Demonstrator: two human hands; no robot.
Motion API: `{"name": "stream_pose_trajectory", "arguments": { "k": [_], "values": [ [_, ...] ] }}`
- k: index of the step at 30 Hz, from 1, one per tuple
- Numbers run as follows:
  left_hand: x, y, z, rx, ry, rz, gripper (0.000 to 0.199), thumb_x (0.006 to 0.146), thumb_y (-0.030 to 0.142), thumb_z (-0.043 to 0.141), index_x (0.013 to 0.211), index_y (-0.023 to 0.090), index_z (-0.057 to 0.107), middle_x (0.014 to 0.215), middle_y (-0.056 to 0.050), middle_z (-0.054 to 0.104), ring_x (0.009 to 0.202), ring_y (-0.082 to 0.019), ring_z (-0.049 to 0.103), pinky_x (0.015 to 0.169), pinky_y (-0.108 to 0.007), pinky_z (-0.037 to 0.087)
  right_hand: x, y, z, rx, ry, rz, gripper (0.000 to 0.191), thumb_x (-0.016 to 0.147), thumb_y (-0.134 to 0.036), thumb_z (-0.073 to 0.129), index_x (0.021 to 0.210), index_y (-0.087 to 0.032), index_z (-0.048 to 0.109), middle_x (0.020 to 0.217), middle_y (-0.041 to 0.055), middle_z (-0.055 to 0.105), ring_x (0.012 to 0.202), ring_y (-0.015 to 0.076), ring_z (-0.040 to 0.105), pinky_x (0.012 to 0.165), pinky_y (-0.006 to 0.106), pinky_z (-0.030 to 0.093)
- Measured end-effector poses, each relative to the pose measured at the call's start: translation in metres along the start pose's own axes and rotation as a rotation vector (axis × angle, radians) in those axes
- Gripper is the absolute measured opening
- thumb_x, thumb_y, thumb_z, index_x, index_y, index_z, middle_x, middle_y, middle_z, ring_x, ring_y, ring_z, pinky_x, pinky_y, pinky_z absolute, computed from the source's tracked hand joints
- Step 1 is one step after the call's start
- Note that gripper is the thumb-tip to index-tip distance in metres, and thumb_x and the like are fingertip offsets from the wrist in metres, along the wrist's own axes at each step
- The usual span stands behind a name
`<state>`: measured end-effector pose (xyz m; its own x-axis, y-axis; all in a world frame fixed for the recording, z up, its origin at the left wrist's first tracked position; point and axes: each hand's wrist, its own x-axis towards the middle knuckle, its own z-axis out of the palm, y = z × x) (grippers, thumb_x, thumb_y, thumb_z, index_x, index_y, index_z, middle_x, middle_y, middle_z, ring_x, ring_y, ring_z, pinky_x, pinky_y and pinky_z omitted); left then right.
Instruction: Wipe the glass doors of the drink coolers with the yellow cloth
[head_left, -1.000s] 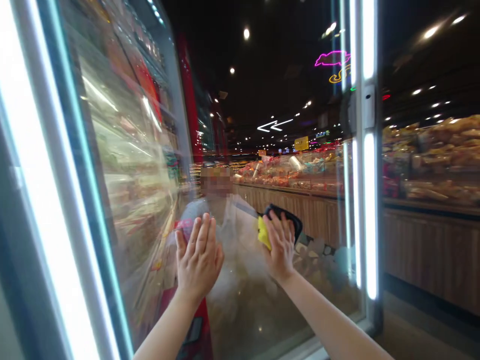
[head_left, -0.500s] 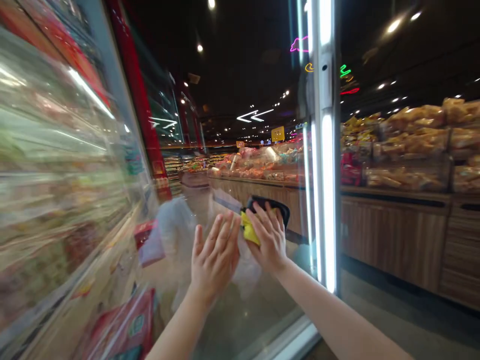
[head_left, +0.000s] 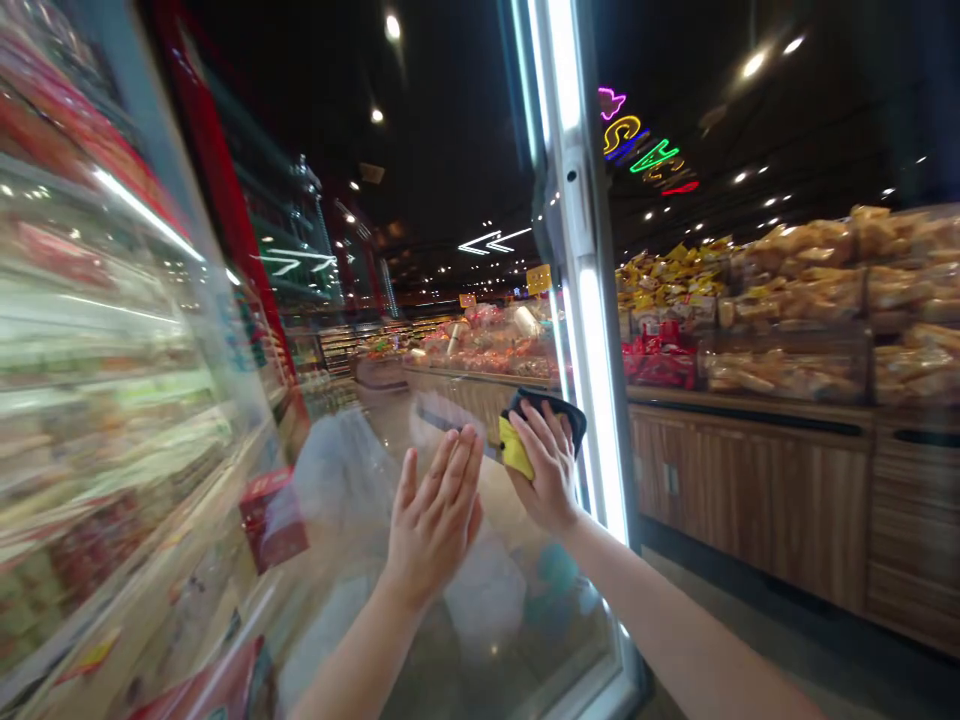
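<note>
In the head view my right hand point(head_left: 546, 462) presses a yellow and dark cloth point(head_left: 517, 447) against the glass door point(head_left: 450, 655), close to the lit strip of its frame. The dark part of the cloth sticks out above and beside my fingers. My left hand point(head_left: 435, 510) is to the left, raised and flat near the same glass, its fingers stretched and nothing in it. A gap separates the two hands. Whether the left palm touches the glass cannot be made out. Pale reflections show in the glass.
Blurred refrigerated shelves point(head_left: 90, 400) run along the left, with a red box point(head_left: 274, 515) by them. Bright light strips line the door frame point(head_left: 619, 380). Behind, a wooden counter point(head_left: 750, 490) bears heaps of packaged goods point(head_left: 802, 260).
My right hand and the cloth have moved slightly right, nearer the door's lit frame, and the gap between my hands has widened. The frame and background have shifted left in view.
</note>
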<state>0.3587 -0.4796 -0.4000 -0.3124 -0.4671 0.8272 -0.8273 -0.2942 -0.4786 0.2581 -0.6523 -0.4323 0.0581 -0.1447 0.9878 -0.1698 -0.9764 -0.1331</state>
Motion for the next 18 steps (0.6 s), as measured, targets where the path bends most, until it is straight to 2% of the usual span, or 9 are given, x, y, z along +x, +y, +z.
{"name": "stream_pose_trajectory", "arguments": {
  "k": [2, 4, 7, 10, 12, 15, 16, 18],
  "values": [
    [0.005, -0.002, 0.001, 0.006, -0.019, 0.005, 0.072, 0.098, 0.022, 0.047, 0.163, 0.019, 0.017, 0.159, -0.008, 0.042, 0.152, -0.021, 0.034, 0.131, -0.046, 0.002, 0.021, 0.004, -0.003, 0.015, 0.013, -0.010, 0.052, 0.097, -0.034, 0.051, 0.148, -0.027, 0.049, 0.153, 0.0087, 0.053, 0.150, 0.0290, 0.037, 0.123, 0.056, 0.030],
    [0.008, -0.003, 0.001, 0.013, -0.035, -0.001, 0.073, 0.097, 0.022, 0.048, 0.163, 0.019, 0.016, 0.159, -0.008, 0.041, 0.152, -0.022, 0.034, 0.131, -0.047, 0.003, 0.029, 0.009, -0.006, 0.028, 0.056, 0.029, 0.053, 0.098, -0.033, 0.050, 0.151, -0.027, 0.046, 0.155, 0.0093, 0.051, 0.151, 0.0291, 0.035, 0.121, 0.057, 0.033],
    [0.008, -0.003, -0.001, 0.015, -0.041, -0.005, 0.073, 0.097, 0.021, 0.047, 0.163, 0.018, 0.015, 0.159, -0.008, 0.043, 0.152, -0.022, 0.034, 0.131, -0.046, 0.004, 0.013, 0.008, -0.006, 0.034, 0.100, 0.123, 0.058, 0.098, -0.032, 0.048, 0.155, -0.025, 0.039, 0.157, 0.0119, 0.047, 0.154, 0.0314, 0.028, 0.119, 0.060, 0.034],
    [0.008, -0.002, -0.003, 0.017, -0.033, 0.003, 0.072, 0.097, 0.020, 0.045, 0.163, 0.019, 0.016, 0.157, -0.008, 0.045, 0.151, -0.021, 0.034, 0.131, -0.046, 0.004, 0.009, -0.001, -0.002, 0.031, 0.060, 0.134, 0.059, 0.099, -0.030, 0.048, 0.156, -0.025, 0.036, 0.156, 0.0122, 0.048, 0.154, 0.0316, 0.027, 0.120, 0.062, 0.030],
    [0.009, -0.001, -0.004, 0.022, -0.025, -0.007, 0.072, 0.097, 0.021, 0.046, 0.163, 0.019, 0.016, 0.157, -0.009, 0.046, 0.151, -0.022, 0.036, 0.130, -0.046, 0.004, 0.029, -0.003, -0.002, 0.034, 0.040, 0.098, 0.057, 0.099, -0.029, 0.048, 0.155, -0.026, 0.038, 0.156, 0.0109, 0.049, 0.153, 0.0302, 0.031, 0.121, 0.060, 0.030],
    [0.014, 0.001, -0.001, 0.028, -0.016, -0.036, 0.074, 0.097, 0.022, 0.047, 0.163, 0.020, 0.014, 0.157, -0.009, 0.045, 0.150, -0.023, 0.037, 0.130, -0.049, 0.002, 0.065, 0.001, -0.004, 0.017, 0.118, 0.107, 0.055, 0.099, -0.030, 0.049, 0.153, -0.027, 0.042, 0.155, 0.0101, 0.050, 0.149, 0.0294, 0.036, 0.119, 0.055, 0.034],
    [0.017, 0.001, -0.001, 0.029, -0.017, -0.039, 0.075, 0.097, 0.023, 0.048, 0.163, 0.020, 0.014, 0.157, -0.009, 0.045, 0.150, -0.023, 0.037, 0.130, -0.049, 0.002, 0.069, 0.004, -0.006, 0.008, 0.147, 0.120, 0.055, 0.099, -0.031, 0.049, 0.153, -0.027, 0.042, 0.155, 0.0103, 0.050, 0.148, 0.0296, 0.038, 0.117, 0.054, 0.036],
    [0.024, 0.000, 0.000, 0.034, -0.023, -0.033, 0.076, 0.097, 0.023, 0.048, 0.164, 0.020, 0.012, 0.158, -0.009, 0.044, 0.151, -0.023, 0.036, 0.130, -0.050, 0.001, 0.061, 0.008, -0.008, -0.009, 0.167, 0.129, 0.056, 0.099, -0.032, 0.049, 0.154, -0.026, 0.041, 0.154, 0.0112, 0.051, 0.146, 0.0305, 0.041, 0.114, 0.054, 0.039]
  ]
}}
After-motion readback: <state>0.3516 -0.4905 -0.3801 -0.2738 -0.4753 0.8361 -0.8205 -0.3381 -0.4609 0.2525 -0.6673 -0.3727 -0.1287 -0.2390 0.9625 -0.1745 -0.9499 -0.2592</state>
